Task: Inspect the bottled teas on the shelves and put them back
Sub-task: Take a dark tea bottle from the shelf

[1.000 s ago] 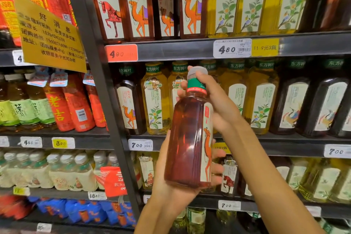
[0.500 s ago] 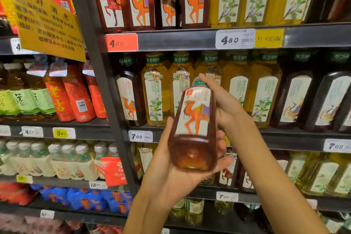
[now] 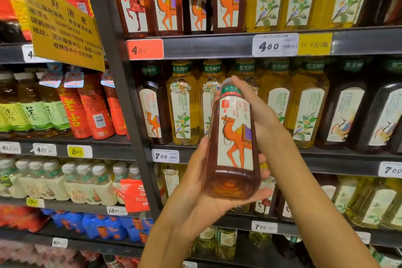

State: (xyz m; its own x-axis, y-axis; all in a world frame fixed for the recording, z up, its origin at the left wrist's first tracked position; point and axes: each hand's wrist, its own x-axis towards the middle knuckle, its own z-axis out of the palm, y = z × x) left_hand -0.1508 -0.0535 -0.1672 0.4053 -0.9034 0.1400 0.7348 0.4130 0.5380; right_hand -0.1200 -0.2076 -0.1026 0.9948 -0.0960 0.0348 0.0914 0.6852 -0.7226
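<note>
I hold a reddish-brown tea bottle (image 3: pixel 233 143) with an orange camel on its cream label, tilted so its base points toward me. My left hand (image 3: pixel 195 193) cups the base from below and the left. My right hand (image 3: pixel 258 113) grips the neck and green cap end, fingers wrapped over the top. The label faces me. Behind the bottle stands the middle shelf (image 3: pixel 326 159) with rows of yellow tea bottles (image 3: pixel 182 104) and one dark camel bottle (image 3: pixel 153 111).
A top shelf (image 3: pixel 217 47) carries taller camel and bird-label bottles. Dark crane-label bottles (image 3: pixel 345 113) stand at the right. A black upright post (image 3: pixel 121 93) divides the bays. At the left hang a yellow notice sign (image 3: pixel 63 26) and red bottles (image 3: pixel 93 106).
The bottle was turned from side-on to label facing me and tipped base-forward. My left hand slid under the base. The view shifted slightly downward.
</note>
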